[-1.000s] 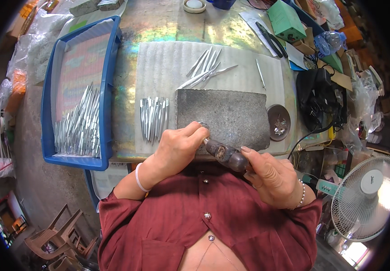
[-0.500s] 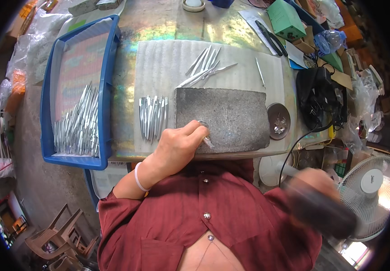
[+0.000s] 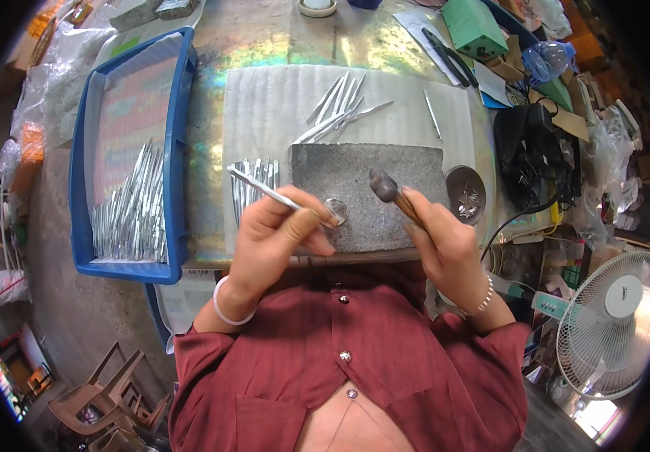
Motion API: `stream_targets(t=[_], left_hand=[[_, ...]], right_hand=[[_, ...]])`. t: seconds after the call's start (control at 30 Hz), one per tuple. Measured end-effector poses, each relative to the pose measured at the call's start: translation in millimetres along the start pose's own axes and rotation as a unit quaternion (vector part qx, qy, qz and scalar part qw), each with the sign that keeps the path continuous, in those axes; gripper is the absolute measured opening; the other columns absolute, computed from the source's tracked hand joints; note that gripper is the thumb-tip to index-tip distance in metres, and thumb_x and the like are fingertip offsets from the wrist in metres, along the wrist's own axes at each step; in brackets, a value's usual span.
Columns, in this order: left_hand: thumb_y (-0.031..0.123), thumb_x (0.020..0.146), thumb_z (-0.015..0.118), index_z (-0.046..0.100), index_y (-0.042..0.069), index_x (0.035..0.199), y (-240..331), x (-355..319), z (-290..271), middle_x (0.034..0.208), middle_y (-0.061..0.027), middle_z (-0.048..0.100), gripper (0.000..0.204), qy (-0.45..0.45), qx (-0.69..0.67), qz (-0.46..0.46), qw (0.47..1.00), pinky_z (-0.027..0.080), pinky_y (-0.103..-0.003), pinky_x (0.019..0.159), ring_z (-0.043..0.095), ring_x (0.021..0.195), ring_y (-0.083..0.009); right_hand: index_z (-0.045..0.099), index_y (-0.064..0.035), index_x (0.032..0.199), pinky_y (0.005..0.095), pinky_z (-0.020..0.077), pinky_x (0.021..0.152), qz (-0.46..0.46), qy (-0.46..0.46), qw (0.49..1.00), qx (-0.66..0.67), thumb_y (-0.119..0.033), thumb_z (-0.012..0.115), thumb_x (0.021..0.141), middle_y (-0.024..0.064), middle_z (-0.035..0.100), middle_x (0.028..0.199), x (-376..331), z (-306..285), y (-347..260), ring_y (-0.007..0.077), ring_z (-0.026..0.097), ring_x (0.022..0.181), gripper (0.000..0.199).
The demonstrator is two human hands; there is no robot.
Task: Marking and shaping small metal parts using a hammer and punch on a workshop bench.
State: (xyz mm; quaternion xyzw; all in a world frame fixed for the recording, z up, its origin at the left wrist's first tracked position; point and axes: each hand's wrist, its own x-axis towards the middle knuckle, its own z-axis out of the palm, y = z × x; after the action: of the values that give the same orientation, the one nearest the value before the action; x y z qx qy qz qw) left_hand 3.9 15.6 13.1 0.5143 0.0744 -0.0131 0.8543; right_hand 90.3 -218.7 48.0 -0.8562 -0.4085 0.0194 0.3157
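My left hand [image 3: 279, 237] pinches a slim silvery metal piece [image 3: 264, 187], tilted with one end toward the upper left. Near its lower end, a small round shiny piece [image 3: 335, 209] shows over the dark grey stone block [image 3: 374, 222]; whether they are joined I cannot tell. In my right hand [image 3: 449, 241] is a hammer [image 3: 383, 185] with a dark head and brown handle, held over the block's right half. Several similar slim silvery pieces [image 3: 253, 181] lie in a row left of the block, partly behind my left hand. More slim pieces [image 3: 336, 113] lie loose behind the block.
A blue tray [image 3: 189, 113] of silvery pieces stands at the left. Right of the block sits a brown dish [image 3: 454, 181] with tiny metal bits. Black-handled pliers [image 3: 449, 56], a green box [image 3: 475, 30], a black bag [image 3: 528, 158] and a fan [image 3: 615, 316] are farther right.
My right hand has brought the hammer from low at the right, where it was blurred, up over the block. My left hand has turned, and the slim piece now points up to the left.
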Motion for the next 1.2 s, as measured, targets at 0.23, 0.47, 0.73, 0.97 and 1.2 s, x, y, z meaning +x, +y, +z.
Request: stream_targets(t=[0.23,0.47,0.73,0.97,1.2], left_hand=[[0.018,0.097,0.049,0.056,0.0,0.098,-1,7,-6,0.092,-0.0157,0.064,0.019,0.002,-0.215,-0.028,0.976,0.055,-0.023,0.055,0.065,0.063,-0.015],[0.013,0.095,0.053,0.053,0.001,0.107,-2,13,-4,0.088,-0.0143,0.065,0.017,0.0,-0.172,-0.028,0.985,0.054,-0.023,0.055,0.064,0.061,-0.0144],[0.012,0.096,0.051,0.046,0.002,0.117,10,4,4,0.083,-0.0141,0.065,0.024,0.043,-0.018,-0.029,0.998,0.051,-0.023,0.056,0.063,0.061,-0.015],[0.013,0.096,0.052,0.056,-0.004,0.107,17,-5,2,0.081,-0.0106,0.066,0.021,0.088,0.12,0.079,0.986,0.046,-0.019,0.053,0.058,0.058,-0.0086],[0.006,0.093,0.054,0.057,-0.007,0.111,23,-12,-2,0.066,-0.0032,0.063,0.023,0.018,0.164,0.045,0.985,0.042,-0.017,0.049,0.057,0.056,-0.0055]], right_hand=[[0.05,-0.0024,0.125,0.0399,0.0471,0.061,0.047,-0.035,0.99,-0.126,-0.001,0.064,0.078,0.0143,0.056,0.091,-8,38,24,0.0313,0.058,0.073,0.049],[0.054,-0.0026,0.116,0.0419,0.0464,0.071,0.007,-0.001,0.996,-0.086,-0.009,0.062,0.081,0.0159,0.056,0.094,24,10,51,0.0337,0.056,0.086,0.036],[0.053,0.0004,0.111,0.0419,0.0472,0.074,0.127,0.077,0.977,-0.155,-0.011,0.059,0.081,0.019,0.061,0.095,94,24,189,0.0356,0.061,0.082,0.033],[0.051,0.0023,0.094,0.0487,0.044,0.074,0.186,0.01,0.959,-0.216,-0.007,0.052,0.073,0.024,0.06,0.082,109,24,217,0.0439,0.058,0.083,0.022],[0.056,0.0024,0.095,0.0241,0.0386,0.053,0.187,0.067,0.979,0.047,-0.008,0.054,0.084,0.0038,0.053,0.069,72,-47,88,0.0082,0.051,0.061,0.016]])
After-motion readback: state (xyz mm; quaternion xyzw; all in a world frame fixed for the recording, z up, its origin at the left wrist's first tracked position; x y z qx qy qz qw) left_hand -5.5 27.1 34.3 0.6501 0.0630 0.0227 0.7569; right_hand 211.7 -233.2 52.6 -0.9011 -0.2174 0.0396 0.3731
